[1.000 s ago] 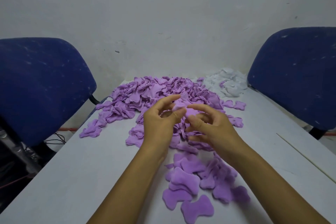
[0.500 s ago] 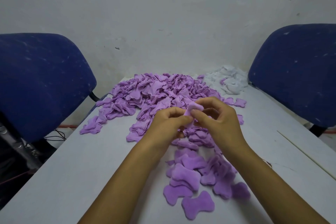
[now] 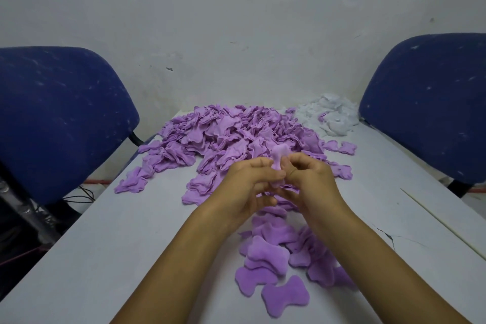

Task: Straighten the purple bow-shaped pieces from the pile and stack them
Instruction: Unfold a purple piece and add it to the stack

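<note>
Pinching from both sides, the left hand point(image 3: 248, 181) and the right hand point(image 3: 311, 180) meet over the table point(image 3: 110, 239) and hold one purple piece point(image 3: 278, 156) between them. The left thumb and fingers are curled onto its left edge; the right fingertips are curled onto its right edge. The piece stands upright in the grip, its rounded upper lobe poking out above the fingertips and a lower bit showing just under the left thumb.

Well to the left of the hands stands a blue chair point(image 3: 60, 116). Beyond the hands, touching nothing of them, the big pile of purple pieces point(image 3: 226, 134) spreads across the far end of the table. Directly below the wrists and nearer the camera lies the loose stack of flattened pieces point(image 3: 276, 258), with a single bow-shaped piece point(image 3: 285, 297) lying flat at its near edge. Beyond the right hand and to its right sits a heap of white pieces point(image 3: 332, 116), and farther right a second blue chair point(image 3: 431, 102).
</note>
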Tool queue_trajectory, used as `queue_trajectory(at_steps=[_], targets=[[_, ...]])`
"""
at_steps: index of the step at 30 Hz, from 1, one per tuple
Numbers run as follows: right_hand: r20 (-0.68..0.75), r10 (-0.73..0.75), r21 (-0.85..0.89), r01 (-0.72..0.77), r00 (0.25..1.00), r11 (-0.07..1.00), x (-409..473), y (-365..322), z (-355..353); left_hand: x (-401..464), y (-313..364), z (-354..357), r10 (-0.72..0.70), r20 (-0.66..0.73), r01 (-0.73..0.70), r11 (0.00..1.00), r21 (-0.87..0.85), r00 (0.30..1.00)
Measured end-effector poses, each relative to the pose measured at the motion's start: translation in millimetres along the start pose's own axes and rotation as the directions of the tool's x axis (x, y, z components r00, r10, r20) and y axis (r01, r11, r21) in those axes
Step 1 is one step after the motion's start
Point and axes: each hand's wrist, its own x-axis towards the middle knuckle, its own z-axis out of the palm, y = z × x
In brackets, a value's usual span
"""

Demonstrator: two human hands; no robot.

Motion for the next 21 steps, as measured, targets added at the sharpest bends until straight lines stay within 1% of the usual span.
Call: queue_trajectory(at_steps=[4, 6, 8, 10, 13, 15, 17, 18, 19, 21], targets=[[-0.105, -0.012, 0.019, 0.014, 0.994, 1.0, 2, 1, 0, -1, -4, 7, 0.133, -0.08, -0.127, 0.989, 0.077, 0.988], [-0.133, -0.023, 0.003, 0.024, 0.991, 1.0, 3, -1, -1, -1, -5, 10, 0.121, -0.069, -0.117, 0.991, 0.061, 0.99], [-0.137, -0.023, -0.048, 0.017, 0.99, 0.999, 5, 1, -2, 0, -4, 12, 0.074, -0.038, -0.072, 0.996, 0.048, 0.997], [-0.138, -0.014, -0.1, 0.0, 0.99, 0.995, 5, 2, -2, 0, -4, 14, 0.049, -0.013, -0.048, 0.996, 0.071, 0.999], [-0.136, 0.008, -0.085, -0.02, 0.991, 0.996, 3, -1, -4, -2, -4, 16, 0.044, 0.031, -0.047, 0.994, 0.103, 0.999], [-0.135, 0.017, -0.08, -0.028, 0.991, 0.996, 0, -5, -5, -2, 0, 16, 0.035, 0.051, -0.038, 0.997, 0.065, 0.998], [-0.136, 0.027, -0.08, -0.039, 0.99, 0.996, 0, -6, -4, -5, 4, 14, -0.011, 0.102, 0.01, 1.0, 0.015, 0.995], [-0.156, 0.036, -0.068, -0.047, 0.987, 0.997, 1, -6, -5, -8, 4, 14, -0.058, 0.153, 0.056, 0.998, 0.014, 0.987], [-0.19, 0.043, -0.05, -0.053, 0.981, 0.997, 5, -8, -6, -12, 1, 17, -0.107, 0.219, 0.101, 0.994, 0.039, 0.97], [-0.218, 0.054, 0.0, -0.055, 0.974, 0.998, 13, -13, -12, -21, -11, 28, -0.127, 0.33, 0.101, 0.99, 0.095, 0.935]])
